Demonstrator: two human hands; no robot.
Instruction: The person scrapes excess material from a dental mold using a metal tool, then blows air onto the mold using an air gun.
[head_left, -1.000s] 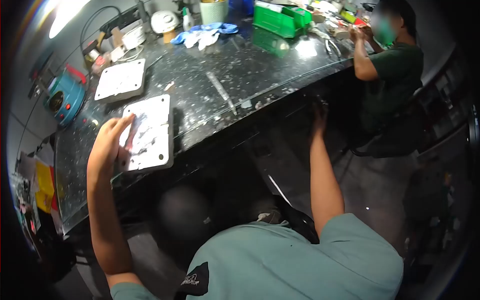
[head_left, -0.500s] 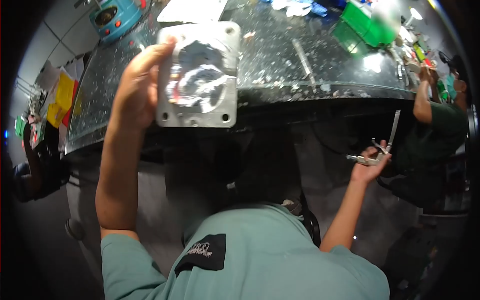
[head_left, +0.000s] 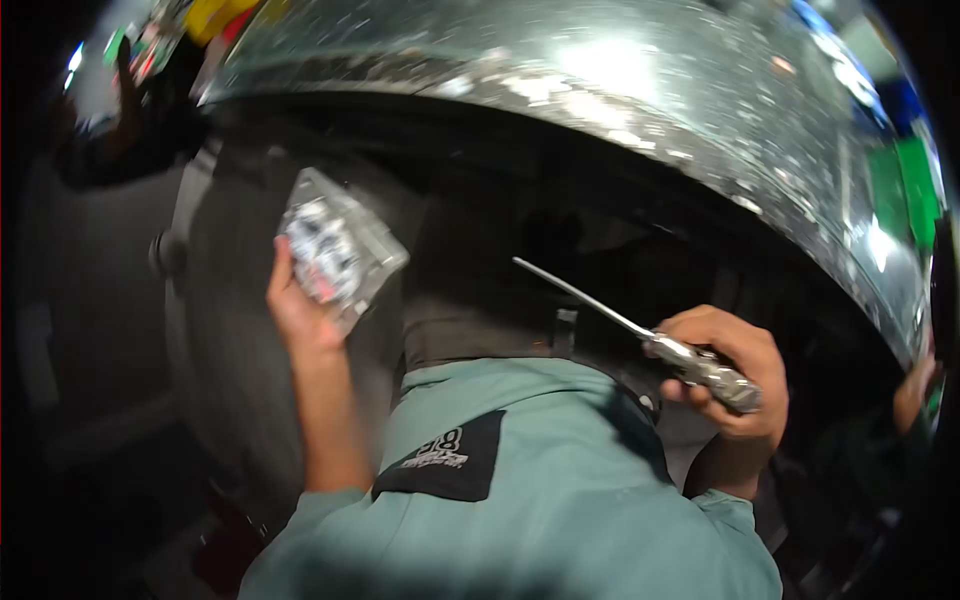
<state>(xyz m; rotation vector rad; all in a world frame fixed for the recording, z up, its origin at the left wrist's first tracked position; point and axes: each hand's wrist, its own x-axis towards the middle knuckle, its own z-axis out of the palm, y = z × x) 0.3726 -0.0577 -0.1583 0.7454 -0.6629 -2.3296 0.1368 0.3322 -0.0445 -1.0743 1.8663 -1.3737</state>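
Note:
My left hand [head_left: 308, 310] is closed on the edge of a squarish metal block [head_left: 330, 245], held tilted below the table's edge. Its shiny middle is smeared by motion, with a small reddish patch low down. On the right, my right hand [head_left: 740, 365] wraps round the thick, silvery handle of a slim metal tool [head_left: 705, 375]. The tool's long thin shaft points up and left, its tip in the air, apart from the block. I cannot make out the tool's exact kind.
The glass-topped table [head_left: 480, 40], speckled with debris, curves across the top. A green container [head_left: 905, 190] stands at the far right. Part of another person's arm [head_left: 912, 395] shows at the right edge. Yellow material [head_left: 215, 15] lies at upper left.
My view has swung toward the right. The block has dropped from in front of the tabletop to below its edge and tilted. My right hand has come inward, its tool now pointing left.

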